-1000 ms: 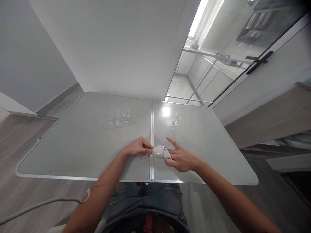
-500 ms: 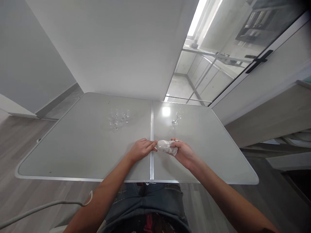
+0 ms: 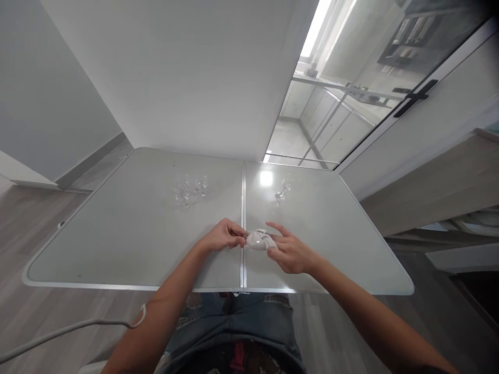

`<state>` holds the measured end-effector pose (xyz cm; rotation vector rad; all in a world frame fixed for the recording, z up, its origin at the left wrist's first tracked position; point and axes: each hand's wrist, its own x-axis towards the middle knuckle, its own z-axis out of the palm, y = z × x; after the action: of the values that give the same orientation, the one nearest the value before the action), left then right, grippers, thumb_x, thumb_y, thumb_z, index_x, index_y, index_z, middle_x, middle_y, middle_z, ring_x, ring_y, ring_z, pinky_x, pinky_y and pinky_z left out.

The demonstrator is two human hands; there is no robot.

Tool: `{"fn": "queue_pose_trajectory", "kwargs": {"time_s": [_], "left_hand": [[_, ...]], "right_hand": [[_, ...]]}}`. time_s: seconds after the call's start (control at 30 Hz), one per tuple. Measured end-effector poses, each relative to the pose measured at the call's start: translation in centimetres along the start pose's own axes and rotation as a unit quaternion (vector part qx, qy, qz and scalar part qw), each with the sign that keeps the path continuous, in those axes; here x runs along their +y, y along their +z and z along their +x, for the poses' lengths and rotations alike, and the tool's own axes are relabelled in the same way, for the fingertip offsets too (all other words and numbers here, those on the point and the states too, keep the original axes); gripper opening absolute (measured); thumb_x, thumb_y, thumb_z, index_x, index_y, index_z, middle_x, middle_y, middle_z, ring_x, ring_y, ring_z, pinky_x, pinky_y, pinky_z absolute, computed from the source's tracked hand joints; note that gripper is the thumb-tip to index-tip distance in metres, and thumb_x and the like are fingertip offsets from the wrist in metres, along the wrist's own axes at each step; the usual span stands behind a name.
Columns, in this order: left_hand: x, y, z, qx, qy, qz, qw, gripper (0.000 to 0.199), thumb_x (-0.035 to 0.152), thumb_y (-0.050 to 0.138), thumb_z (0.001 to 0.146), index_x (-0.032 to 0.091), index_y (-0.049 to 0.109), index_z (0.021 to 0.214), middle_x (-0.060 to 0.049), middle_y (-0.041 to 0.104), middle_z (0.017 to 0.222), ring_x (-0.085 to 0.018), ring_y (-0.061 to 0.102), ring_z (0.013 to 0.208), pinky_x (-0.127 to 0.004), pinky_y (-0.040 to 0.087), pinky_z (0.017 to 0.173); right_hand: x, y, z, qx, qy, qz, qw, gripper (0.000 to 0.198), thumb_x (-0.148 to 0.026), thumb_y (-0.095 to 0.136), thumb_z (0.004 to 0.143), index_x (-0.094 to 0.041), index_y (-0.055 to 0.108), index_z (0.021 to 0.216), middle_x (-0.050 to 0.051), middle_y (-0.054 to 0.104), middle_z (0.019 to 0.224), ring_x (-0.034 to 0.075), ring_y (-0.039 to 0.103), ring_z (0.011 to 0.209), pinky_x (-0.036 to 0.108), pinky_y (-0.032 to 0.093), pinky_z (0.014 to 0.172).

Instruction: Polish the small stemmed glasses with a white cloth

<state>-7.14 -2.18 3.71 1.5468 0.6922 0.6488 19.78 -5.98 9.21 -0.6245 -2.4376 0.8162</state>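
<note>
Over the table's seam, a clear stemmed glass (image 3: 254, 244) lies tilted sideways between my hands. My left hand (image 3: 225, 235) is closed, fingertips pinching the glass at its left end. A white cloth (image 3: 266, 238) covers part of the bowl. My right hand (image 3: 293, 251) presses that cloth against the glass from the right, with its index finger stretched out. What lies inside the cloth is hidden.
Several clear glasses (image 3: 189, 192) stand grouped on the left half of the grey table (image 3: 128, 234). One stemmed glass (image 3: 281, 194) is on the right half, farther back. A white cable (image 3: 93, 322) hangs beside my left forearm.
My right hand has turned, and the cloth now wraps over the top of the bowl. My left hand has shifted slightly left, pinching with its fingertips.
</note>
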Motion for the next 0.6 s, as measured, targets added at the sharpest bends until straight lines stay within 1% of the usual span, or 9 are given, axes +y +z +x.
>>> {"fn": "queue_pose_trajectory", "kwargs": {"time_s": [0.07,0.13,0.23,0.3,0.37,0.47,0.5,0.53,0.6], "left_hand": [[-0.6,0.8,0.2,0.112,0.081,0.095,0.986,0.048,0.055,0.074,0.083,0.011,0.08,0.102,-0.008,0.071,0.068,-0.011,0.053,0.053,-0.024,0.042,0.054],[-1.4,1.4,0.3,0.177,0.169,0.227,0.943,0.036,0.046,0.07,0.089,0.016,0.078,0.107,-0.007,0.074,0.073,-0.013,0.06,0.06,-0.024,0.047,0.061],[-2.3,1.8,0.3,0.165,0.257,0.396,0.866,0.023,0.033,0.065,0.095,0.02,0.073,0.113,-0.007,0.076,0.082,-0.013,0.067,0.068,-0.024,0.049,0.067],[-2.8,1.9,0.3,0.162,0.275,0.45,0.834,0.023,0.03,0.063,0.097,0.019,0.07,0.116,-0.008,0.076,0.085,-0.014,0.068,0.07,-0.025,0.05,0.067],[-3.2,2.0,0.4,0.187,0.274,0.464,0.821,0.027,0.034,0.065,0.096,0.017,0.069,0.117,-0.007,0.076,0.082,-0.014,0.067,0.066,-0.025,0.049,0.064],[-3.6,2.1,0.6,0.223,0.246,0.459,0.824,0.029,0.037,0.067,0.094,0.017,0.069,0.115,-0.006,0.076,0.081,-0.014,0.066,0.061,-0.024,0.047,0.062],[-3.6,2.1,0.6,0.225,0.237,0.461,0.825,0.028,0.037,0.067,0.094,0.017,0.069,0.114,-0.006,0.076,0.081,-0.014,0.066,0.061,-0.024,0.046,0.061],[-3.6,2.0,0.6,0.218,0.232,0.467,0.825,0.026,0.037,0.066,0.094,0.018,0.07,0.111,-0.005,0.075,0.079,-0.014,0.066,0.061,-0.024,0.045,0.06],[-3.6,2.1,0.5,0.186,0.246,0.478,0.823,0.018,0.033,0.063,0.095,0.017,0.071,0.1,-0.004,0.071,0.071,-0.014,0.064,0.06,-0.024,0.044,0.059]], "right_hand": [[0.2,1.0,0.1,0.151,0.119,0.08,0.978,0.012,-0.017,0.051,0.084,-0.026,0.045,0.078,-0.002,0.046,0.074,0.018,0.046,0.072,0.049,0.045,0.099],[0.3,2.1,0.4,0.273,0.271,0.199,0.902,0.012,-0.019,0.052,0.08,-0.025,0.042,0.08,-0.002,0.044,0.077,0.017,0.042,0.069,0.035,0.048,0.075],[0.7,3.0,0.7,0.311,0.41,0.367,0.775,0.017,-0.02,0.056,0.07,-0.024,0.041,0.078,-0.002,0.042,0.078,0.015,0.041,0.068,0.027,0.039,0.059],[0.7,3.0,0.6,0.3,0.431,0.42,0.74,0.019,-0.02,0.057,0.065,-0.023,0.042,0.076,-0.001,0.042,0.078,0.015,0.042,0.069,0.026,0.038,0.059],[0.5,2.7,0.1,0.336,0.423,0.378,0.752,0.017,-0.019,0.056,0.067,-0.023,0.042,0.076,-0.001,0.042,0.077,0.016,0.042,0.069,0.027,0.038,0.059],[-0.1,2.1,-1.0,0.453,0.348,0.158,0.806,0.013,-0.018,0.054,0.078,-0.025,0.047,0.085,0.0,0.049,0.081,0.019,0.049,0.076,0.031,0.043,0.067],[-0.4,1.8,-1.3,0.457,0.298,0.079,0.834,0.016,-0.017,0.054,0.08,-0.026,0.051,0.092,0.002,0.055,0.086,0.022,0.054,0.083,0.035,0.047,0.075],[-0.5,1.6,-1.5,0.424,0.242,0.014,0.873,0.022,-0.016,0.055,0.08,-0.026,0.054,0.1,0.005,0.061,0.094,0.025,0.058,0.094,0.04,0.049,0.086],[-0.6,1.1,-1.4,0.259,0.133,-0.061,0.955,0.039,-0.013,0.056,0.08,-0.026,0.058,0.117,0.009,0.067,0.114,0.03,0.058,0.118,0.05,0.042,0.107]]}}
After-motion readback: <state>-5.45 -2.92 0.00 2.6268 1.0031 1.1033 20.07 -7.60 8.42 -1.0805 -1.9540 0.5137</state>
